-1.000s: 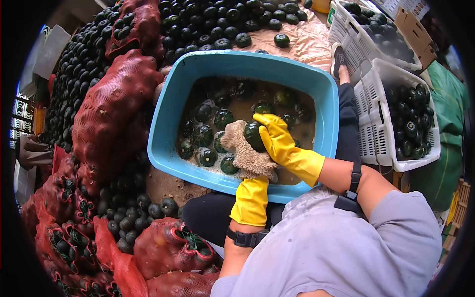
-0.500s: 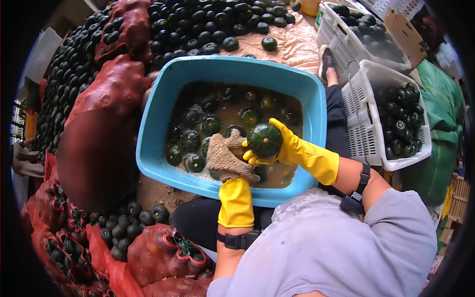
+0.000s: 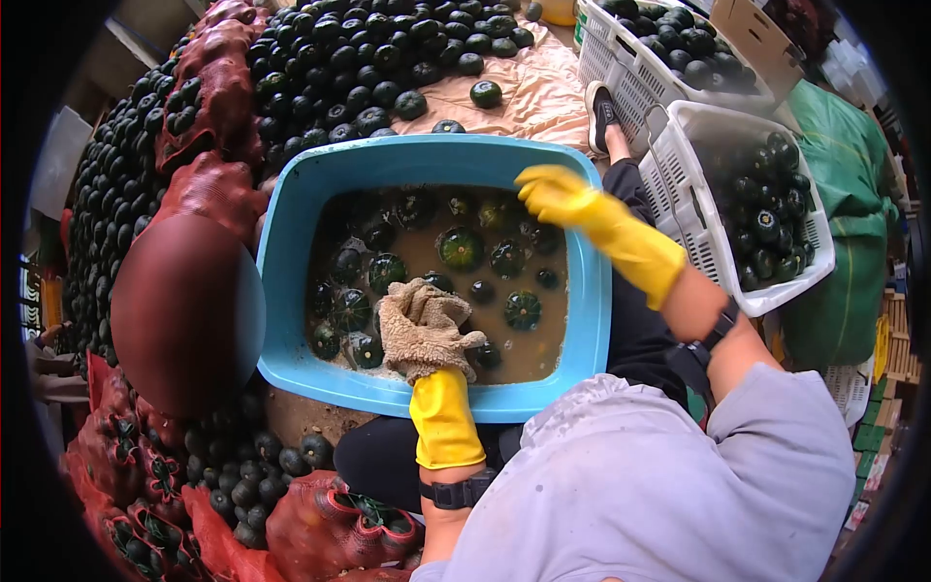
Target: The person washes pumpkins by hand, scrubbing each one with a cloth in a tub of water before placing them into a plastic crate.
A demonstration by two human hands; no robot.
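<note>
A blue tub (image 3: 436,147) holds murky brown water with several dark green squashes (image 3: 460,248) floating in it. My left hand (image 3: 425,332), in a yellow glove, is inside a tan terry cloth mitt over the tub's near-left part; the mitt hides the fingers. At the tub's right rim, my right hand (image 3: 558,197) wears a yellow glove, blurred by motion, and no squash shows in it. A striped squash (image 3: 523,309) floats between my hands and the near right corner.
White crates (image 3: 693,218) of squashes stand at the right beside a green sack (image 3: 842,223). Piled squashes (image 3: 369,73) lie behind the tub on a pinkish sheet (image 3: 543,87). Red mesh sacks (image 3: 325,524) line the left. A blurred round shape (image 3: 184,315) covers part of the left side.
The squash has left my right hand, which has moved up to the tub's right rim. My left hand in the mitt is nearly where it was. The view has shifted slightly.
</note>
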